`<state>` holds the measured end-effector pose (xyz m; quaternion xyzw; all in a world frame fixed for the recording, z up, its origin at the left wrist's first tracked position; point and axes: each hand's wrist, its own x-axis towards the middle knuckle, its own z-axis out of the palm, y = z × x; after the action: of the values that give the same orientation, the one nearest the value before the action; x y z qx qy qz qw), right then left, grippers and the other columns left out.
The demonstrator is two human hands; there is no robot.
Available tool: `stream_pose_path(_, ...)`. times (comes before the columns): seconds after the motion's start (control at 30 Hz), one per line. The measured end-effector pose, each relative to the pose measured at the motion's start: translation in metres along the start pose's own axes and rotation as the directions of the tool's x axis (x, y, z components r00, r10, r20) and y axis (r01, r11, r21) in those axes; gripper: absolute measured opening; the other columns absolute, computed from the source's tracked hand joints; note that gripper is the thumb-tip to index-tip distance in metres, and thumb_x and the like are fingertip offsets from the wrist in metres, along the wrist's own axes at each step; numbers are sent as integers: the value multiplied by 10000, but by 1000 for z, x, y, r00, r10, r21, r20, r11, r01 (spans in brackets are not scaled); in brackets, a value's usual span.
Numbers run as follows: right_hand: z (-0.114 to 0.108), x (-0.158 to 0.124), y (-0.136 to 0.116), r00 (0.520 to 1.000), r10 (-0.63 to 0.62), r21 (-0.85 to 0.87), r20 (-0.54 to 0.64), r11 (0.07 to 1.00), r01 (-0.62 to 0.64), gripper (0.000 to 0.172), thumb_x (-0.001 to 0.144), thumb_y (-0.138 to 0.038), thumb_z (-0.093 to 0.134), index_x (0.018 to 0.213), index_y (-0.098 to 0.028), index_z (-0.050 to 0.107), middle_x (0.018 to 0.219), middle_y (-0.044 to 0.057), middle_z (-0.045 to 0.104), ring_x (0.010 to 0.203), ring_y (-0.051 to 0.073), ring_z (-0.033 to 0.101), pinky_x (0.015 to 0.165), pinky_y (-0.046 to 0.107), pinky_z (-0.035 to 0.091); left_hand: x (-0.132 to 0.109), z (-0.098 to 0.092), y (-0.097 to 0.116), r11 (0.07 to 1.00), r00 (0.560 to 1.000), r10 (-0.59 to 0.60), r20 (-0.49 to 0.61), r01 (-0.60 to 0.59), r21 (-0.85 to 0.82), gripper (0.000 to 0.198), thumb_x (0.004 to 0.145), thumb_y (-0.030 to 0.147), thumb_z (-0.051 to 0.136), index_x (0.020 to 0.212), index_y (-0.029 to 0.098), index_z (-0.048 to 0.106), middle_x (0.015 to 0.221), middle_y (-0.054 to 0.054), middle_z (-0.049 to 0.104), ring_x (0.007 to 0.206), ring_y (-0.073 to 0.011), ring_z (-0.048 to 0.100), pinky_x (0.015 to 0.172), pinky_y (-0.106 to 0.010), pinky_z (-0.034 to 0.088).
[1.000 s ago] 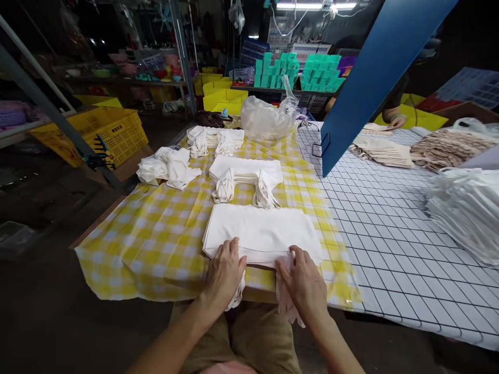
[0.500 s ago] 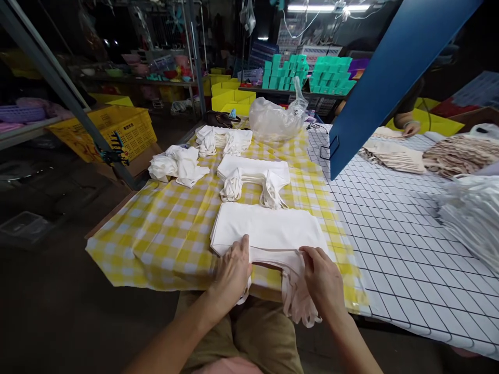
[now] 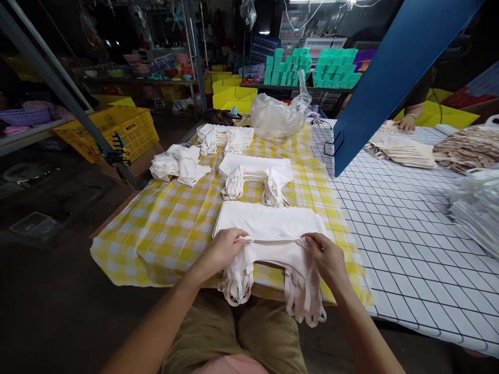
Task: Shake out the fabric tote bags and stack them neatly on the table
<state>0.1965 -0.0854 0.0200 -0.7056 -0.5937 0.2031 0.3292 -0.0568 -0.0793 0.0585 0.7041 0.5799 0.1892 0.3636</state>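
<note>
A stack of white strappy tops (image 3: 268, 219) lies flat in front of me, its straps hanging in loops over the near table edge. My left hand (image 3: 222, 252) pinches the uppermost white top (image 3: 273, 252) at the left, where the strap joins the body. On the other side, my right hand (image 3: 326, 255) grips the same edge between thumb and fingers. Between both hands that edge is drawn into a straight line across the stack. Farther back lie a second stack of white tops (image 3: 257, 166) and a third stack (image 3: 226, 135).
Crumpled white cloth (image 3: 177, 163) lies at the left on the yellow checked tablecloth (image 3: 156, 228). Behind stands a clear plastic bag (image 3: 278, 117). A slanting blue panel (image 3: 384, 98) rises at right; beyond it rests another person's hand (image 3: 406, 122) by striped cloths (image 3: 405, 150).
My left hand has moved left and slightly up, from pressing on the stack to pinching the edge. Straps it covered now show. My right hand keeps its hold at the right.
</note>
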Motion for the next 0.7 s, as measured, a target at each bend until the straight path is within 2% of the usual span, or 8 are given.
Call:
stream_pose_path(0.1,1,5,-1,999,41,22,8,999,-41,301,716,-422,438,742,-197,637,769,63,686,748,221,603,683,309,412,22,-4,-11,995,999,-31,14,32,-99,276,786,270,481,874,124,697,668,-36,676,610,-155,592,570,-222,417)
stream_pose_path(0.17,1,7,-2,998,63,28,8,998,-63,306,712,-429,444,735,-194,638,733,61,684,715,217,600,658,302,415,36,0,-21,984,998,-47,42,53,-168,275,782,285,481,804,118,698,475,11,573,452,-117,499,458,-204,345)
stream_pose_path(0.23,0,7,-3,997,76,30,2,997,-76,306,712,-430,448,728,-192,639,710,59,683,692,213,597,639,297,415,45,4,-29,962,995,-72,72,88,-259,266,775,294,493,776,113,688,381,46,475,362,-88,407,397,-193,278)
stream_pose_path(0.4,2,8,-3,996,91,-5,-13,996,-91,309,714,-436,448,724,-197,643,737,59,692,694,212,601,626,288,409,50,9,-36,861,976,-173,134,216,-461,216,772,280,530,815,110,656,341,71,440,289,-71,360,340,-183,246)
stream_pose_path(0.5,4,9,-1,993,120,-44,-21,992,-121,324,716,-447,439,741,-199,645,758,58,693,701,212,599,623,285,399,50,8,-36,835,968,-197,153,247,-491,185,779,263,532,782,112,639,327,65,447,282,-82,399,328,-179,260)
stream_pose_path(0.7,7,9,0,988,151,-66,-13,986,-151,336,719,-456,430,753,-198,642,749,52,688,691,204,589,619,280,387,53,11,-41,845,973,-188,130,228,-484,194,771,289,558,772,112,637,320,59,471,275,-79,417,323,-169,267)
